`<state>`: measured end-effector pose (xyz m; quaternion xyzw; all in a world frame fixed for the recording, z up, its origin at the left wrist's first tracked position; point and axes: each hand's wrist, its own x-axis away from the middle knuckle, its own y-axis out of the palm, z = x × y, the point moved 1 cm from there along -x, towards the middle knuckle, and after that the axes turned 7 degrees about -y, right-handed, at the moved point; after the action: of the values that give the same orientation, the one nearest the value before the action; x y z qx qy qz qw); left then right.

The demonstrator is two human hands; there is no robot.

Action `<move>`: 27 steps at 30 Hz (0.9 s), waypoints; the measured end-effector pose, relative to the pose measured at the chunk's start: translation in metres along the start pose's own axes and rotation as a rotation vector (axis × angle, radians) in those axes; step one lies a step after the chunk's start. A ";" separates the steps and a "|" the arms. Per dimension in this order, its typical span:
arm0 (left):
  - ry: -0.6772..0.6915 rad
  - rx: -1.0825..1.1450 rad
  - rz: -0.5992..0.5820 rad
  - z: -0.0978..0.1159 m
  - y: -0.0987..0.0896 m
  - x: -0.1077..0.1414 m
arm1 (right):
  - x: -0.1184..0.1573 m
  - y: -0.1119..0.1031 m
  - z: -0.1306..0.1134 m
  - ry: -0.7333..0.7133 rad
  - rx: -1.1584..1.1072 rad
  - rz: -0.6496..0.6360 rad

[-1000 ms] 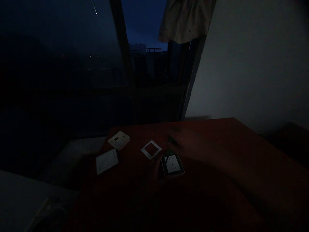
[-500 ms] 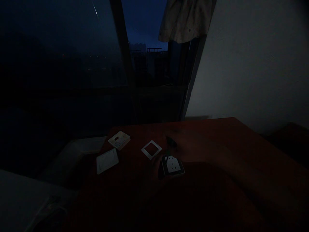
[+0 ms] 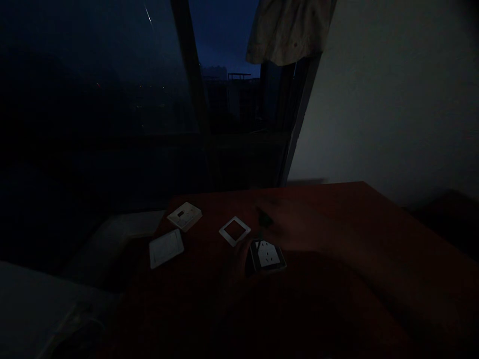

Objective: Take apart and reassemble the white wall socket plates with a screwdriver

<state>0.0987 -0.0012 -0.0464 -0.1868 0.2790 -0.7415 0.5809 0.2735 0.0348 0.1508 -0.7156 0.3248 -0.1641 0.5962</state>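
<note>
In dim light, my left hand [image 3: 240,262] is closed around the left side of a wall socket [image 3: 268,255] with a white face and a dark surround. My right hand [image 3: 290,224] is closed on a screwdriver [image 3: 265,218] with a dark green handle. Its shaft points down to the socket's upper left corner; whether the tip touches a screw is too dark to tell. A white square frame [image 3: 225,232], open in the middle, lies just left of the socket.
On the left of the reddish table [image 3: 344,197] lie a white box-like switch or socket part [image 3: 190,218] and a flat white plate [image 3: 166,249]. Behind stands a dark window [image 3: 232,99] with a cloth [image 3: 290,35] hanging over it. A pale wall [image 3: 392,99] rises on the right.
My right hand has shifted slightly around the screwdriver, and more of the green handle shows. The socket and my left hand stay in place.
</note>
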 end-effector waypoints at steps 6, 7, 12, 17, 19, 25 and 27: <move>0.018 -0.002 -0.002 0.001 0.000 -0.001 | -0.002 0.006 0.006 0.018 -0.045 0.023; 0.021 -0.006 -0.002 0.001 -0.001 -0.001 | -0.002 0.006 0.006 0.007 -0.060 0.026; 0.040 -0.007 -0.003 0.001 -0.001 0.000 | 0.002 0.003 0.004 -0.020 -0.062 0.024; 0.050 0.012 0.003 -0.002 0.000 -0.001 | -0.001 0.001 0.003 0.009 -0.057 0.014; 0.058 0.013 -0.012 -0.002 0.000 -0.001 | 0.000 0.001 0.002 -0.006 -0.057 0.008; 0.009 0.040 -0.004 0.001 -0.001 0.000 | 0.000 0.000 0.001 0.008 -0.015 0.020; 0.001 0.046 -0.011 0.001 0.000 0.000 | -0.001 0.001 0.003 0.044 -0.016 0.017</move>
<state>0.0992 -0.0017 -0.0454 -0.1742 0.2612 -0.7510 0.5809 0.2742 0.0377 0.1492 -0.7136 0.3453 -0.1721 0.5848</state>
